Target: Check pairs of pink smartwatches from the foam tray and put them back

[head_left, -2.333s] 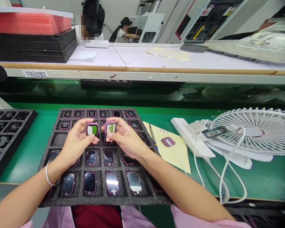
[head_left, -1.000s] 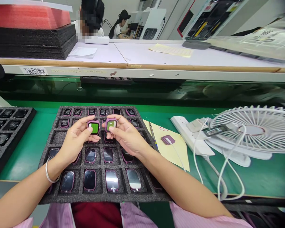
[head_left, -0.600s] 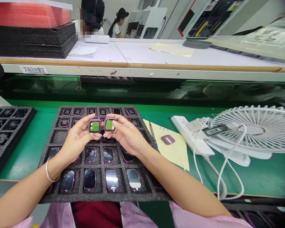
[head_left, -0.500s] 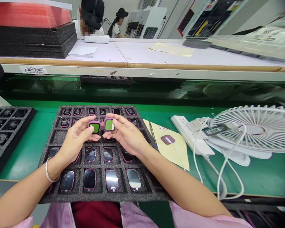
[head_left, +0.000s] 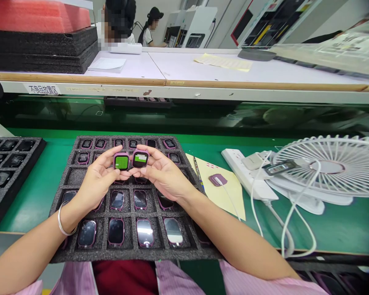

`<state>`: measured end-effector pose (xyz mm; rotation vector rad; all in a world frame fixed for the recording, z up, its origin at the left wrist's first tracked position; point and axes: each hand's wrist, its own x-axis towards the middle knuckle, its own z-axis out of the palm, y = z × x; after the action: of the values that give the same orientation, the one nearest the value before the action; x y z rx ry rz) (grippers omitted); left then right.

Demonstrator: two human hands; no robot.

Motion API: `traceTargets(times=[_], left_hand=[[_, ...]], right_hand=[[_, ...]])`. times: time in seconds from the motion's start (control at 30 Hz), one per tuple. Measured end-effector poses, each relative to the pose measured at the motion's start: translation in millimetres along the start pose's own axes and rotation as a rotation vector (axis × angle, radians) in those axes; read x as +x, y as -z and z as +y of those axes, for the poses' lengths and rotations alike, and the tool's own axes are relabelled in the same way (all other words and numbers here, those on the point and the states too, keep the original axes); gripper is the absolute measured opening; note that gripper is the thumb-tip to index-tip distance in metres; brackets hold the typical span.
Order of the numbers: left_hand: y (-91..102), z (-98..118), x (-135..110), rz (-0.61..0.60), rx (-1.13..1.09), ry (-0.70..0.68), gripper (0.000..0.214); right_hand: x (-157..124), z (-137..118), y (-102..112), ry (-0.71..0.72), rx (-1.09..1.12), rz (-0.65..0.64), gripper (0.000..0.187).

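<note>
My left hand (head_left: 99,177) grips a purple-framed smartwatch body (head_left: 121,162) by its edges, its screen lit green. Close beside it, my right hand (head_left: 163,171) holds a second purple watch body (head_left: 140,159), whose screen is partly black with green and white areas. Neither watch has a strap that I can see. Both are held above a dark grey foam tray (head_left: 120,255) with several rows of compartments. Many compartments hold similar purple watches, such as one with a dark screen (head_left: 115,231); those in the back rows show white text. My hands and forearms hide part of the tray.
On the right stand a white fan (head_left: 350,168) and a power strip (head_left: 249,176) with looping white cables. A purple charging piece (head_left: 217,179) lies on yellow paper (head_left: 230,200). Another foam tray (head_left: 33,153) sits left. A shelf (head_left: 172,69) crosses behind; two people are beyond.
The right-hand watch's screen has gone from mostly green to partly black, and my right thumb has moved down off it. My left thumb has also dropped to the lower edge of its watch.
</note>
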<state>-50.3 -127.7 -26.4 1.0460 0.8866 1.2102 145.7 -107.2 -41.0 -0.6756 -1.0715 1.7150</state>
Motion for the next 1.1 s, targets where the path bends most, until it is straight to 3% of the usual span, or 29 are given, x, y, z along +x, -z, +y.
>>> traceTargets(times=[0.3,0.5,0.67,0.87,1.0,1.1], left_hand=[[-2.8,6,-3,0.022,0.002,0.061,0.062],[1.1,4,0,0.092,0.054,0.054,0.043],[3.0,3,0,0.107,0.151,-0.021,0.033],[2.6,0,2,0.067,0.213,-0.061,0.041],[2.3,1,4,0.069,0.261,-0.088,0.047],[13.1,8,6,0.072,0.356,-0.094,0.044]], right_hand=[[-1,-3,-1,-0.035,0.021,-0.01,0.048],[2,2,4,-0.025,-0.056,0.058,0.038],[3,0,3,-0.083,0.006,0.018,0.033],[5,-4,5,-0.12,0.086,-0.011,0.04],[4,-2,4,-0.096,0.026,-0.018,0.046],[1,2,1,-0.089,-0.056,-0.056,0.058]])
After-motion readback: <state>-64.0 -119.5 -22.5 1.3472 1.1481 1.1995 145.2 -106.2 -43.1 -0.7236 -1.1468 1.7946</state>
